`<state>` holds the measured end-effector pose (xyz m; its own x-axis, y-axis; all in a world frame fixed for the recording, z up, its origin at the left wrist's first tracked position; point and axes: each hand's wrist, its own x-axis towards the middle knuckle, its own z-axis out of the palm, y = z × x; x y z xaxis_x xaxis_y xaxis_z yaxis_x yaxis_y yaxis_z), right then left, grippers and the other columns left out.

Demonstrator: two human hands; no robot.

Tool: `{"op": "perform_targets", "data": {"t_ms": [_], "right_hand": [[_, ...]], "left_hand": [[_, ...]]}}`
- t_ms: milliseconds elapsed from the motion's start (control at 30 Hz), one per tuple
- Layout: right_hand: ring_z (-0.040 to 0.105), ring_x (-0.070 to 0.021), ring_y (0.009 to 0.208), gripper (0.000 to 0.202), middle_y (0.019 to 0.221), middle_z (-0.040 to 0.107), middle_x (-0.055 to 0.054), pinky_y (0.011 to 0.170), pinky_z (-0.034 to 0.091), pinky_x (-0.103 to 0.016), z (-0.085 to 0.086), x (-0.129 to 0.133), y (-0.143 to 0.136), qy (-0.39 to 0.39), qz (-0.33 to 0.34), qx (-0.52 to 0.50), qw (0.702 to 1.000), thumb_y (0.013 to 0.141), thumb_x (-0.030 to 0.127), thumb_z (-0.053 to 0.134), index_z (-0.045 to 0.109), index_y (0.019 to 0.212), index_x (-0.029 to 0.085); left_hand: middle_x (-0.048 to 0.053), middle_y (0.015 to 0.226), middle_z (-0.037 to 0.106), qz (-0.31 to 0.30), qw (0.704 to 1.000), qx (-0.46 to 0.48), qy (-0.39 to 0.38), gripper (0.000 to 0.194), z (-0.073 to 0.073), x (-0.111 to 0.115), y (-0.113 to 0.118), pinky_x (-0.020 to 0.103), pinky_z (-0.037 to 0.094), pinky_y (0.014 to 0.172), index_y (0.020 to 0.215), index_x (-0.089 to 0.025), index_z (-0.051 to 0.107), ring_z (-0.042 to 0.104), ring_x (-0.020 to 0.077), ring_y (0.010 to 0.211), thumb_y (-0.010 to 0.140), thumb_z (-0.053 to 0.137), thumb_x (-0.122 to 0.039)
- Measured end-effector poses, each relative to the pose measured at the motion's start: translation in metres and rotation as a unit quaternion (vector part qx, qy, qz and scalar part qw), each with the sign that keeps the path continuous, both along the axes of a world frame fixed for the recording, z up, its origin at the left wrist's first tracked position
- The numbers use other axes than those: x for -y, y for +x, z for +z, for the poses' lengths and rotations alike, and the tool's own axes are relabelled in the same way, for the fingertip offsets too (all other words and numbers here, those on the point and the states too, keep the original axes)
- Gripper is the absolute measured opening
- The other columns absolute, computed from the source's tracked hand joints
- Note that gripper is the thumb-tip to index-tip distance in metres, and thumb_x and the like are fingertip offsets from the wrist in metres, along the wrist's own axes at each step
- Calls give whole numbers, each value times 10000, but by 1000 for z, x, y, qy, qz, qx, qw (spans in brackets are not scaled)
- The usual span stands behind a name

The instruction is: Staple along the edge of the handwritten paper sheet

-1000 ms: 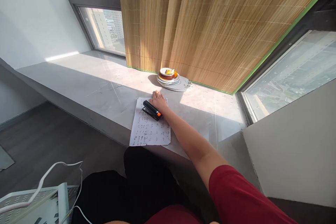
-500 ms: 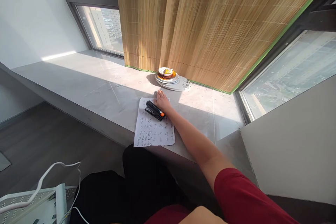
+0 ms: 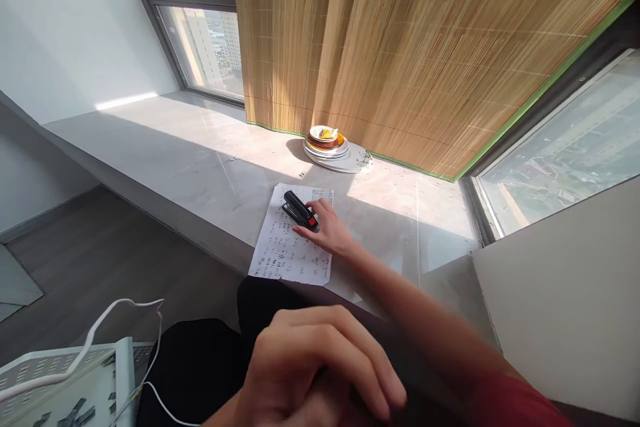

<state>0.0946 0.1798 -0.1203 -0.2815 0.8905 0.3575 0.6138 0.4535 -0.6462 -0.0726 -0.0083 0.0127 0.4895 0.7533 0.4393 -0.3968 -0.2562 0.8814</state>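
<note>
My right hand [image 3: 330, 227] reaches over a sheet of handwritten paper [image 3: 295, 257] on the window ledge. Its thumb and fingers are spread on either side of the orange-red end of a black stapler [image 3: 299, 209]; a firm grip does not show. The stapler lies aslant on the upper part of the paper. Close to the camera at the bottom, my left hand [image 3: 320, 360] is curled with bent fingers. Its palm is in shadow, so whatever may be inside is hidden. Just beyond the paper lies a tiny grey piece [image 3: 301, 175], too small to name.
Stacked plates and bowls [image 3: 327, 147] stand on a white board at the back of the ledge [image 3: 165, 147]. A bamboo blind [image 3: 390, 47] hangs behind them. At lower left, a white perforated rack [image 3: 65, 380] with a white cable and dark scraps stands beside my dark-trousered legs.
My right hand has drawn back from beyond the stapler to its orange-red end, uncovering the tiny grey piece. My left hand has risen into view at the bottom. The camera view has shifted slightly.
</note>
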Motion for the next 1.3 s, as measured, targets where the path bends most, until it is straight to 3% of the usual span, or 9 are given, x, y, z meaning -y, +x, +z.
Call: {"op": "perform_targets", "data": {"t_ms": [33,100,200,300,400,733,900,1100,1300], "right_hand": [[615,-276,1060,579,1174,611,-96,941,529,-425,-4,4,-2,2,-3,20,1000,890,596,770,594,1291,218],[620,-273,1024,530,1145,620,-93,909,531,-415,-10,6,-6,9,-14,42,999,869,477,810,593,1275,213],[633,-252,939,274,1026,656,-68,838,524,-380,-14,2,-9,20,-31,33,999,914,315,734,646,1153,216],[656,-262,918,172,975,693,-76,825,527,-382,-12,-2,-4,50,-63,-16,997,963,296,645,688,1110,218],[682,-289,966,231,1027,739,-96,863,545,-414,-11,-4,4,85,-96,-67,990,956,319,636,714,1154,230],[737,-303,995,297,1105,807,-100,944,574,-481,-17,-19,16,31,-120,-120,985,865,293,656,777,1127,221],[740,-307,991,308,1069,810,-89,948,565,-497,-18,-20,17,-12,-126,-126,984,861,307,682,780,1137,213],[697,-273,943,269,986,773,-74,878,557,-446,-11,-15,15,37,-139,-142,979,927,464,686,785,1031,237],[638,-217,800,293,928,700,-59,777,513,-390,-12,-16,18,30,-169,-191,966,1000,313,480,761,1025,233]], "left_hand": [[58,971,764,130,989,-39,57,254,-10,-16,-5,355,615,751,1002,-278,769,744,220,848,1109,538,-286],[63,1033,765,342,910,-147,185,225,-34,-55,-19,363,601,858,990,-230,768,738,232,952,1088,570,-189],[57,1055,765,431,823,-274,251,283,-71,-109,-45,367,594,884,1049,-207,756,732,238,1003,1108,481,-178],[102,1259,742,430,770,-361,305,332,-96,-137,-67,436,583,995,1299,-190,708,700,277,1186,1113,435,-161],[121,1415,676,392,747,-378,381,410,-102,-136,-74,538,501,1145,1405,-196,660,603,300,1369,1091,425,-78],[126,1483,622,358,746,-344,444,462,-72,-106,-60,593,475,1169,1385,-229,665,576,313,1396,1034,489,14],[121,1207,573,399,718,-319,472,446,-64,-98,-60,479,566,982,1395,-248,689,620,291,1133,1003,658,-38],[62,1022,467,400,693,-312,513,464,-59,-86,-55,406,518,862,1400,-176,691,555,204,882,971,702,3],[66,1012,536,401,694,-318,506,478,-58,-83,-53,393,488,839,1428,-220,673,565,214,889,995,701,-20]]}}
